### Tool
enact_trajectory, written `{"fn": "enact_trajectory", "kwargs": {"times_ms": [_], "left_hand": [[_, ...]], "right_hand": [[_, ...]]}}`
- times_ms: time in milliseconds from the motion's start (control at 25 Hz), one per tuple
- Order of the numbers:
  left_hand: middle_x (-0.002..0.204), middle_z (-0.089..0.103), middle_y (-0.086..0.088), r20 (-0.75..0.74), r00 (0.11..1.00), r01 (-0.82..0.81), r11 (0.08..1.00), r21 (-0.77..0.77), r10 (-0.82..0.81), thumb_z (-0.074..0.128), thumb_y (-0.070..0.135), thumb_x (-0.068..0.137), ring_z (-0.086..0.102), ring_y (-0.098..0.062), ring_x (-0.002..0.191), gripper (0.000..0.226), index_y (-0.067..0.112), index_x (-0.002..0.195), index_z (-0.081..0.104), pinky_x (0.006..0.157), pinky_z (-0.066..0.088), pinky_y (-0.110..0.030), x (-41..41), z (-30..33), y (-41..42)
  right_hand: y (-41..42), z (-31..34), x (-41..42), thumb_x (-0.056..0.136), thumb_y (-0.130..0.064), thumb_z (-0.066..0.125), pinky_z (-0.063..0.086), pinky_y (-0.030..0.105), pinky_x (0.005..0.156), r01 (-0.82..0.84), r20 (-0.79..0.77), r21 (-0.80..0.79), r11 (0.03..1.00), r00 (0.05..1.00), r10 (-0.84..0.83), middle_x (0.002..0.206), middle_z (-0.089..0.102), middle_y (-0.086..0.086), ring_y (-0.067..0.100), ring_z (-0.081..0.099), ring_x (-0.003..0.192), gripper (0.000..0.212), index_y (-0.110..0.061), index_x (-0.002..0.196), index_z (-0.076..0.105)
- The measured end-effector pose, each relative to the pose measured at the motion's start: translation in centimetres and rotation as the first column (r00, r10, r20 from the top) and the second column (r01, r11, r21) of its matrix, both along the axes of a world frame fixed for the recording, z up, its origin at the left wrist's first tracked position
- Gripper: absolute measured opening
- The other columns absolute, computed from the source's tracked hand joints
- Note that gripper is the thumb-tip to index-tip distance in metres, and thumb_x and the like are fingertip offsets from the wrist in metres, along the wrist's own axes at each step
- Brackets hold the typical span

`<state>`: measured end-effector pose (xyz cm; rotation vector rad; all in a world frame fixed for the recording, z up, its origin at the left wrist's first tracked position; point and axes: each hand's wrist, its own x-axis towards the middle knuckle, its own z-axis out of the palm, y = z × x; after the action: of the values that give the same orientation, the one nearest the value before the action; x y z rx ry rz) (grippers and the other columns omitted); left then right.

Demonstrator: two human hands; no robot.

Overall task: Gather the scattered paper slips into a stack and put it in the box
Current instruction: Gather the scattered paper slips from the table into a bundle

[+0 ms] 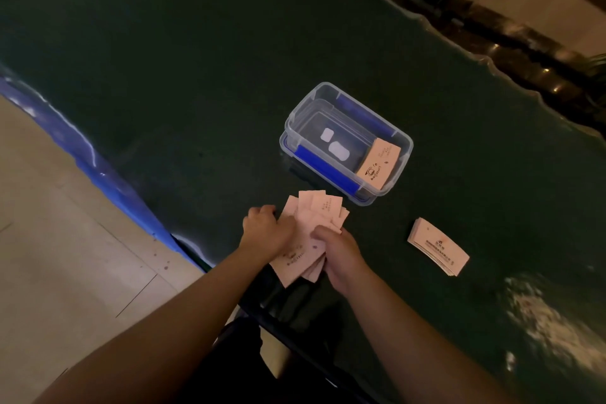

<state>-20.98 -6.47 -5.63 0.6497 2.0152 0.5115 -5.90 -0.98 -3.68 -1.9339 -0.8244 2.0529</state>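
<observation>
1. Nearest the camera, two bare forearms reach forward over the near edge of the dark green worktop (164, 75); the left hand (267, 229) and the right hand (341, 256) meet on one loose bundle of pink paper slips (314, 223).
2. The left hand's fingers are curled over the bundle's left edge, and the right hand's fingers are closed on its right side, thumb on top. Both are clamped on the slips, which fan out unevenly at the far end and at the near end, so the stack is not yet squared.
3. The bundle's long axis runs roughly away from the person, tilted a little to the right, toward the clear plastic box (347, 141).
4. The box stands open just beyond the bundle, ahead and slightly right of the hands. A squared stack of slips (378, 162) already leans inside at its right end, and the left part of its floor looks free.
5. A second tidy stack (437, 246) lies on the worktop to the right of the hands, well apart from the box and nearer the right hand.
6. My judgement: the bundle needs tapping square first, then a short carry forward; the right hand sits nearer both the box and the spare stack.
</observation>
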Motion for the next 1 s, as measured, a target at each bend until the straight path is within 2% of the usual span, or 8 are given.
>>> {"fn": "enact_trajectory", "kwargs": {"times_ms": [120,280,440,520,640,720,840,1000], "left_hand": [[0.146,0.05,-0.014,-0.003,0.995,0.103,0.995,-0.018,-0.103,0.043,0.046,0.095,0.041,-0.032,0.135,0.061,0.013,0.145,0.054,0.109,0.036,-0.044,0.7,-0.2,0.6],[0.155,0.045,-0.014,-0.022,0.984,0.173,0.983,-0.061,-0.175,0.033,0.043,0.102,0.037,-0.033,0.14,0.059,0.014,0.152,0.045,0.11,0.03,-0.046,1.5,-0.2,1.3],[0.142,0.052,-0.016,0.024,0.965,0.261,0.96,-0.104,-0.26,0.026,0.036,0.107,0.042,-0.034,0.132,0.043,0.013,0.124,0.059,0.107,0.032,-0.046,0.7,0.5,1.9],[0.127,0.059,-0.013,0.12,0.974,0.201,0.977,-0.067,-0.192,0.031,0.039,0.105,0.052,-0.031,0.123,0.037,0.018,0.111,0.06,0.106,0.039,-0.044,0.2,1.1,2.0],[0.113,0.073,-0.011,0.366,0.93,0.008,0.998,-0.065,0.017,0.048,0.044,0.097,0.073,-0.027,0.101,0.039,0.017,0.123,0.059,0.09,0.059,-0.046,-0.6,1.7,1.6],[0.101,0.081,-0.012,0.509,0.856,-0.053,0.994,-0.091,0.092,0.055,0.042,0.092,0.08,-0.027,0.089,0.04,0.019,0.125,0.06,0.079,0.064,-0.043,-0.6,1.7,1.2],[0.1,0.082,-0.015,0.623,0.766,-0.133,0.987,-0.087,0.158,0.061,0.043,0.085,0.081,-0.031,0.089,0.049,0.02,0.128,0.06,0.073,0.064,-0.042,0.0,1.8,1.0],[0.111,0.078,-0.02,0.609,0.78,-0.158,0.987,-0.027,0.142,0.056,0.041,0.09,0.079,-0.033,0.093,0.05,0.019,0.135,0.053,0.075,0.063,-0.046,1.9,2.2,1.1]], "right_hand": [[-0.9,0.1,-1.4,0.097,-0.014,0.07,0.061,0.051,0.099,0.037,0.009,0.006,0.999,0.999,-0.038,0.132,0.074,0.007,0.028,0.074,0.114,0.05,-0.027,0.145,0.062],[-1.8,0.4,-3.3,0.1,-0.023,0.068,0.055,0.051,0.107,0.022,0.035,0.022,1.0,0.999,-0.022,0.139,0.07,0.005,0.025,0.067,0.125,0.053,-0.028,0.151,0.056],[-1.3,0.6,-4.9,0.102,-0.026,0.063,0.054,0.052,0.108,-0.006,0.081,0.003,1.0,0.997,0.005,0.141,0.067,0.01,0.029,0.065,0.126,0.054,-0.024,0.154,0.049],[-0.8,0.8,-5.1,0.102,-0.026,0.061,0.059,0.052,0.1,-0.025,0.103,0.001,1.0,0.994,0.025,0.14,0.068,0.013,0.032,0.069,0.12,0.057,-0.024,0.156,0.045],[-0.4,1.5,-4.4,0.101,-0.026,0.055,0.063,0.043,0.067,-0.074,0.097,-0.018,0.997,0.992,0.075,0.123,0.074,0.016,0.033,0.077,0.097,0.052,-0.024,0.152,0.045],[-0.3,1.9,-3.7,0.1,-0.028,0.051,0.059,0.037,0.059,-0.104,0.061,-0.037,0.994,0.993,0.106,0.113,0.077,0.018,0.033,0.078,0.091,0.048,-0.021,0.148,0.053],[0.0,1.8,-2.8,0.101,-0.027,0.047,0.06,0.042,0.07,-0.092,0.001,-0.011,0.996,0.996,0.092,0.111,0.079,0.018,0.034,0.077,0.097,0.046,-0.02,0.145,0.058],[-0.2,1.5,-1.4,0.098,-0.028,0.048,0.061,0.048,0.08,-0.05,-0.052,0.012,0.999,0.997,0.05,0.117,0.078,0.017,0.036,0.076,0.103,0.046,-0.024,0.143,0.057]]}}
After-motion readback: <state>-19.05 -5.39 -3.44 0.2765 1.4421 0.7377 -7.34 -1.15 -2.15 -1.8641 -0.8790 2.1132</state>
